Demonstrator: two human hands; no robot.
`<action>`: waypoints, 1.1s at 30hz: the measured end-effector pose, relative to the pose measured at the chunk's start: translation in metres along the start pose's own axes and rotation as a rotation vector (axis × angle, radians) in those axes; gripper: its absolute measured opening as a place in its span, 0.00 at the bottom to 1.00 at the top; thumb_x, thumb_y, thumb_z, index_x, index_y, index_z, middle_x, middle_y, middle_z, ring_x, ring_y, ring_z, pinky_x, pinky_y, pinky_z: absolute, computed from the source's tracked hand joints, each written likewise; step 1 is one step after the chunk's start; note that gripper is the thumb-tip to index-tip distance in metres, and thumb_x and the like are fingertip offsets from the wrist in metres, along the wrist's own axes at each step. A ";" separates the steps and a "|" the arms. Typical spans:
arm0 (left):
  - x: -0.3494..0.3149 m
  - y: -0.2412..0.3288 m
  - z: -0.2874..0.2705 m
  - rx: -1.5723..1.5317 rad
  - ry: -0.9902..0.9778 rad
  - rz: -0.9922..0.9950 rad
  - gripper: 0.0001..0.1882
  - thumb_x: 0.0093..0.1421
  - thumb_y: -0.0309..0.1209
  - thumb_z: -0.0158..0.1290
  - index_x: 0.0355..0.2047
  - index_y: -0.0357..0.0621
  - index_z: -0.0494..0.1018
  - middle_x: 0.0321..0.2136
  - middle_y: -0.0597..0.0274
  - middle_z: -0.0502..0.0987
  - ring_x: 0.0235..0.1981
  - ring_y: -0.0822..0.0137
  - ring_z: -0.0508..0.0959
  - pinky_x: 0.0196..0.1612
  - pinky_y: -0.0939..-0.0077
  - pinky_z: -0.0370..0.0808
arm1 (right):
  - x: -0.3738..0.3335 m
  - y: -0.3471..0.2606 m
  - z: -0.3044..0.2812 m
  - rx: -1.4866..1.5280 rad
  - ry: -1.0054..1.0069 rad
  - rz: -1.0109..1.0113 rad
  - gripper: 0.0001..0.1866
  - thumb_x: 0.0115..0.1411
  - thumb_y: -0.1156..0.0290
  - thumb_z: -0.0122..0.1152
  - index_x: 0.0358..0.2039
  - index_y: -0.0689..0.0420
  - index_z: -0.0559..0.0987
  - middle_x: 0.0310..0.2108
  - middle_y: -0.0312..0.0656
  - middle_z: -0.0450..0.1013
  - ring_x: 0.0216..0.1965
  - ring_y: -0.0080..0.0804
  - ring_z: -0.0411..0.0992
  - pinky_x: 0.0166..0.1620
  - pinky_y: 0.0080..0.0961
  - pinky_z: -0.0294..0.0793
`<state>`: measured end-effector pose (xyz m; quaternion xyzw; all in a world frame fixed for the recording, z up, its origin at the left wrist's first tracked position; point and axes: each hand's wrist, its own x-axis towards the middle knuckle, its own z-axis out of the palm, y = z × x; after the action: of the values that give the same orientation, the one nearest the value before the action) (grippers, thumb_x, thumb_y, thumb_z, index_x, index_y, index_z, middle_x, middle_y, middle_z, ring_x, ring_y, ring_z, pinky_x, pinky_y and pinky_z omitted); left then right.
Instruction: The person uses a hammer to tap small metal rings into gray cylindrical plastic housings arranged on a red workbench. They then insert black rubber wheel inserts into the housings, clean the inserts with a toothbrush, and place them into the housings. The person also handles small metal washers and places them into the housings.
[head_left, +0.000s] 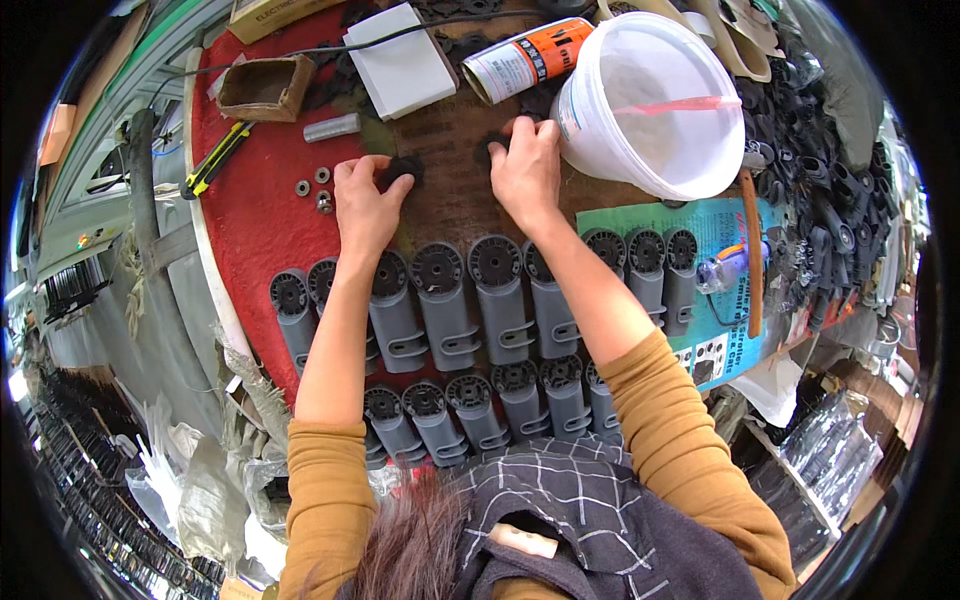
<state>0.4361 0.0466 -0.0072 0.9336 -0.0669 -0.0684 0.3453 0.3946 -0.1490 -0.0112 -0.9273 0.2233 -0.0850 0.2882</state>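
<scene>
My left hand (366,208) pinches a small round black plastic part (404,172) between thumb and fingers over the bare brown strip of the worktable. Just left of the white tub, my right hand (527,172) has its fingertips closed on a second black part (491,148), partly hidden by the fingers. Below both hands stand two rows of grey plastic tubes with round black tops and side loops; one grey tube (442,310) lies between my forearms. My forearms cover parts of the rows.
A white tub (655,120) with a red strip, an orange can (528,60) and a white box (400,62) stand beyond. Leftward lie a cardboard tray (264,88), metal cylinder (332,128), utility knife (217,160) and several metal rings. A hammer (752,250) and heaped black parts (830,200) are right.
</scene>
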 end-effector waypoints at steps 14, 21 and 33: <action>-0.010 0.066 0.046 -0.587 -0.459 -0.035 0.32 0.49 0.30 0.65 0.55 0.37 0.70 0.37 0.57 0.75 0.37 0.66 0.76 0.44 0.75 0.74 | -0.036 0.033 -0.021 0.078 0.121 -0.061 0.22 0.59 0.72 0.56 0.54 0.62 0.69 0.45 0.53 0.68 0.40 0.54 0.73 0.43 0.42 0.73; -0.002 0.066 0.062 -0.172 -0.258 0.244 0.24 0.48 0.28 0.63 0.46 0.36 0.71 0.35 0.54 0.73 0.37 0.61 0.75 0.43 0.71 0.74 | -0.035 0.026 -0.018 0.049 -0.047 0.105 0.19 0.56 0.75 0.58 0.48 0.58 0.66 0.46 0.54 0.66 0.42 0.59 0.70 0.43 0.48 0.71; -0.035 0.071 0.033 -0.222 -0.410 0.018 0.25 0.52 0.30 0.61 0.52 0.39 0.73 0.35 0.52 0.79 0.35 0.65 0.78 0.41 0.71 0.74 | -0.024 0.018 -0.016 0.146 0.083 -0.080 0.11 0.57 0.69 0.60 0.37 0.60 0.71 0.41 0.52 0.68 0.38 0.54 0.73 0.39 0.47 0.74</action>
<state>0.3902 -0.0223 0.0174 0.8559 -0.1362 -0.2606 0.4254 0.3623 -0.1595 -0.0090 -0.9077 0.1912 -0.1507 0.3417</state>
